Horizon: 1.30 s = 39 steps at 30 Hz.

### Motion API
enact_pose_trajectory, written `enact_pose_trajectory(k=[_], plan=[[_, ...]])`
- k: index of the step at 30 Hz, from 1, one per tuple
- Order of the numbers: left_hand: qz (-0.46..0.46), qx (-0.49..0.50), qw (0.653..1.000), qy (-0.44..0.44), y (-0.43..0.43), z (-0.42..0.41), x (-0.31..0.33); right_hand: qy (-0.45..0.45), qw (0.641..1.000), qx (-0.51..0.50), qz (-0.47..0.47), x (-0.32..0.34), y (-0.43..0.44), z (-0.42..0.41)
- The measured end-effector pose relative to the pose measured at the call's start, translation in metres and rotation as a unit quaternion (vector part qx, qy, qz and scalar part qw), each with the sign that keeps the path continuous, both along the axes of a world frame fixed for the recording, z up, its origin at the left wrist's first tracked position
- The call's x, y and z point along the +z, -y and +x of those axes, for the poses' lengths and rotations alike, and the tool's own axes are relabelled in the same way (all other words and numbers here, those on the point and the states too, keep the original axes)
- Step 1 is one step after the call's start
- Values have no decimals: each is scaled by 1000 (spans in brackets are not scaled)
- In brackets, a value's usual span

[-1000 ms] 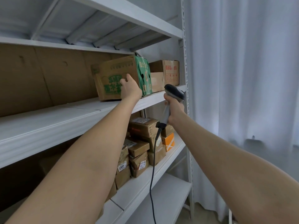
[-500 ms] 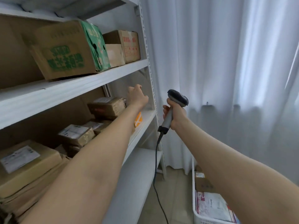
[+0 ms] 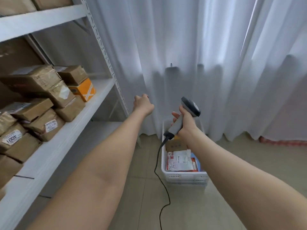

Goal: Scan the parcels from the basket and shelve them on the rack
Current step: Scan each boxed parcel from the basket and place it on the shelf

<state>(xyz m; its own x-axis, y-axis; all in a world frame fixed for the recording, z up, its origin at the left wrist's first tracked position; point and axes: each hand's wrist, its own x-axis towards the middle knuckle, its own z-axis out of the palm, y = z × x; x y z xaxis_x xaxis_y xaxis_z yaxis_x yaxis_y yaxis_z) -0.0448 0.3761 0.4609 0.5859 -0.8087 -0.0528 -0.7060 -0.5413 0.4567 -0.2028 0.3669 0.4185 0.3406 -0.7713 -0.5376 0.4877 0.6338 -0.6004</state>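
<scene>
The parcels [image 3: 181, 157] awaiting a scan lie in the basket [image 3: 184, 176], which stands on the floor [image 3: 249, 166] just beside the curtain [image 3: 216, 63]. Uppermost we record a white mailer [image 3: 177, 163], lying flat with its printed face up. Beyond it is a brown carton [image 3: 175, 144], partly hidden by the right forearm.

We judge the mailer light, limp and slick. It is best pinched at a free edge or lifted with the fingers slid beneath it. The carton appears stiff and light, and should take a grip across its opposite sides. The mailer's long axis appears to run with the basket's, from the person toward the curtain. We cannot tell the carton's axis.

The right hand [image 3: 184, 126] has its fingers wrapped round the handle of the scanner [image 3: 190, 107]. The scanner's head is raised toward the curtain, off the parcels. Its cable [image 3: 157, 165] trails to the floor.

The left hand [image 3: 143, 105] hangs in the air between the rack [image 3: 54, 146] and the basket. Its fingers are loosely curled and hold nothing. Boxes [image 3: 41, 90] are stacked on the rack's middle shelf.
</scene>
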Motion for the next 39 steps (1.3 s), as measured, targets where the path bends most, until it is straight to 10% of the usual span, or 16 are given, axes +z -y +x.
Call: enact_pose_trajectory(k=[14, 39], plan=[[133, -28, 988, -68, 78, -97, -141, 0, 986, -84, 143, -135, 85, -106], [257, -7, 954, -154, 299, 22, -475, -186, 963, 18, 195, -433, 342, 19]])
